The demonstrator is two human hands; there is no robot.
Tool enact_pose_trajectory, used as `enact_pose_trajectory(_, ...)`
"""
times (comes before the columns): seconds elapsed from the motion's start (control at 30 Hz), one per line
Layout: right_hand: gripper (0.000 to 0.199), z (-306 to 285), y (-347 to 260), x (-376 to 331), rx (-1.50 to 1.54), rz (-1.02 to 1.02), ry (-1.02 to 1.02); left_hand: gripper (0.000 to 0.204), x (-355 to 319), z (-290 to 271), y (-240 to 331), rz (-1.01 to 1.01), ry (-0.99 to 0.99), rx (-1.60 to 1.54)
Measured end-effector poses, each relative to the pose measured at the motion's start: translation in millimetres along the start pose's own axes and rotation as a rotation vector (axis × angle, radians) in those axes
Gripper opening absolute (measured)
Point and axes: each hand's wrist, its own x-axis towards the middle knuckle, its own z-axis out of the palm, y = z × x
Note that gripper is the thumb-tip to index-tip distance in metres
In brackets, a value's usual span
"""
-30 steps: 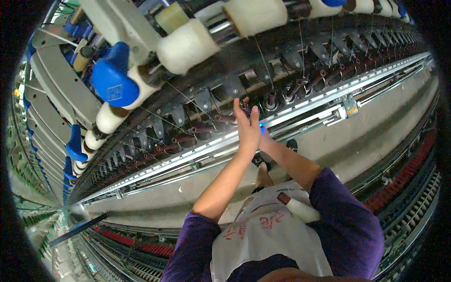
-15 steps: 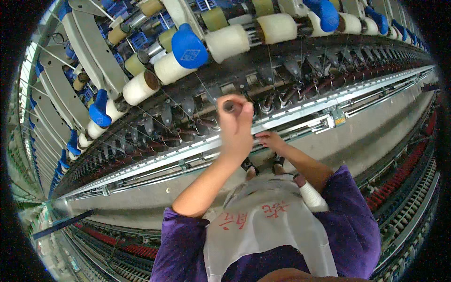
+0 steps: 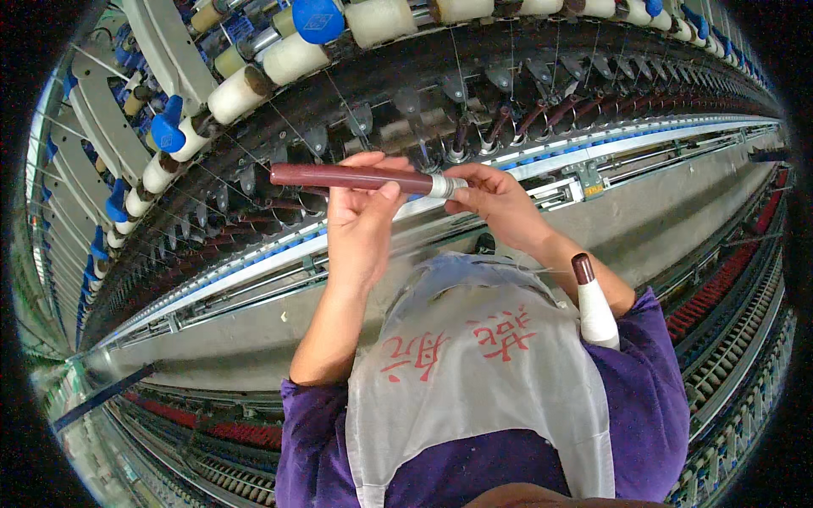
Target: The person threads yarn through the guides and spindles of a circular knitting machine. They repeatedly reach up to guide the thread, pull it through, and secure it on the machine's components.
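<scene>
**A maroon tube is being held level in front of the spinning frame**

A long, smooth maroon tube (image 3: pixel 351 177) is being held crosswise at chest height, just in front of the long machine (image 3: pixel 474 118). The left hand (image 3: pixel 360 222) is being wrapped around the tube's middle, fingers (image 3: pixel 373 161) curled over the top and thumb pressed beneath. The right hand (image 3: pixel 500 203) is being closed in a narrow pinch on the tube's right end, where a short band of white thread (image 3: pixel 440 185) is being wound around it.

A row of fat cream yarn rolls (image 3: pixel 292 57) is being carried along the top of the machine, some capped with bright blue plastic holders (image 3: pixel 318 17); one such cap is bearing a small pale diamond-shaped mark. Fine threads are running down from the rolls toward a line of dark upright spindles (image 3: pixel 500 123). A white rail with a blue strip (image 3: pixel 593 151) is bending across below them, and a small square yellow-orange label (image 3: pixel 594 190) is being shown on a metal bracket there.

A thin, pale grey apron (image 3: pixel 474 372) with red painted characters is being worn over a purple shirt (image 3: pixel 652 406). A second bobbin (image 3: pixel 593 305), tapered, wrapped in white thread and topped with a maroon tip, is standing upright at the apron's right side. Rows of red pieces (image 3: pixel 745 254) are lining a neighbouring machine at the right edge.
</scene>
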Motion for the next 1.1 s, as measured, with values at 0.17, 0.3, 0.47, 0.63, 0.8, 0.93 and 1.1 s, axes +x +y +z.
enact_pose_trajectory(0.17,0.022,1.2,-5.8,-5.8,0.094,0.038,0.036,0.032,-9.1,1.0,-9.2,-0.042,-0.082,0.036)
enact_pose_trajectory(0.3,0.013,0.0,-6.2,-5.5,0.021,-0.093,0.121,0.033,-13.4,2.8,-13.5,0.027,-0.078,0.149)
enact_pose_trajectory(0.47,0.006,-8.5,-1.6,-5.9,-0.456,-0.410,0.239,0.032,-22.5,6.8,-18.7,0.164,0.010,0.387)
enact_pose_trajectory(0.63,0.005,-18.2,9.4,-8.1,-0.623,-0.514,0.241,0.029,-26.9,5.8,-21.6,0.341,0.113,0.364)
enact_pose_trajectory(0.8,0.007,-27.3,19.4,-5.9,-0.570,-0.338,0.244,0.028,-28.7,3.0,-14.3,0.336,0.155,0.128)
enact_pose_trajectory(0.93,0.008,-34.2,19.0,-5.6,-0.147,-0.218,0.295,0.026,-28.0,0.4,-7.9,0.307,0.258,0.000)
enact_pose_trajectory(1.1,0.008,-38.7,7.8,-5.5,0.318,-0.267,0.269,0.018,-23.4,-10.0,-9.5,0.274,0.338,-0.047)
